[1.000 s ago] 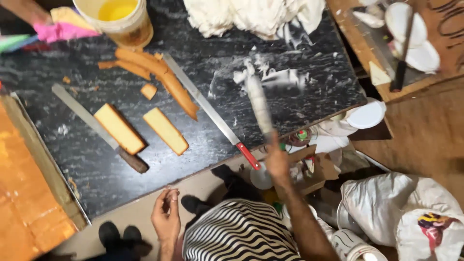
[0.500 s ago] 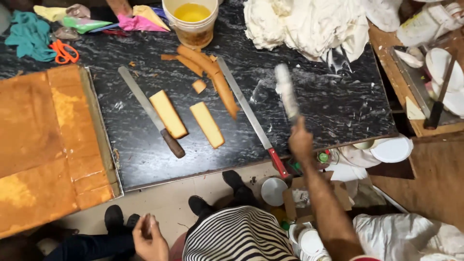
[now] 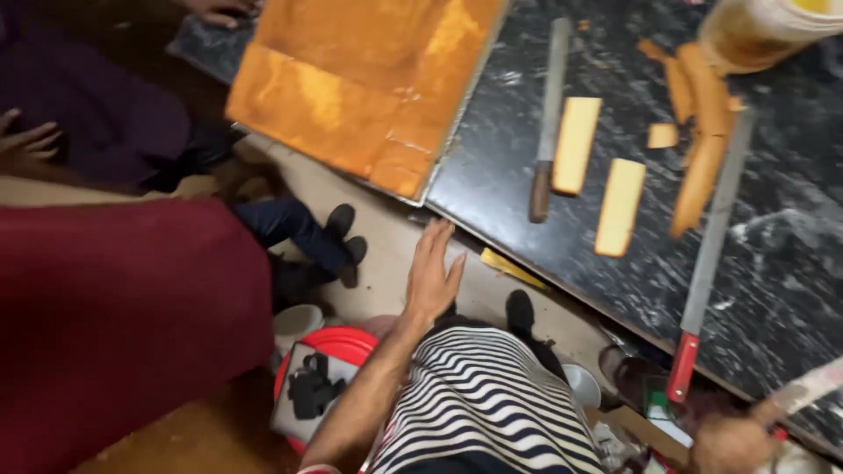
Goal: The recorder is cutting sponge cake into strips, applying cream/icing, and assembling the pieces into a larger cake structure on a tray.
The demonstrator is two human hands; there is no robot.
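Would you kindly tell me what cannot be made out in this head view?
- Right hand: blurred at the bottom edge; its grip on the pale tool is unclear.
- Yellow-filled plastic bucket: cut off by the top edge.
- Left hand: open, touching nothing.

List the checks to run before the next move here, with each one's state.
1. Left hand free: ok, open and empty.
2. Right hand gripping the spatula: ok, though blurred.
3. Red-handled knife secure on the counter: not ok, handle reaches the edge.
4. Wooden-handled knife lying flat: ok.
5. Cake tray fully supported: not ok, it overhangs the counter.
6. Another person's hand away from blades: ok.
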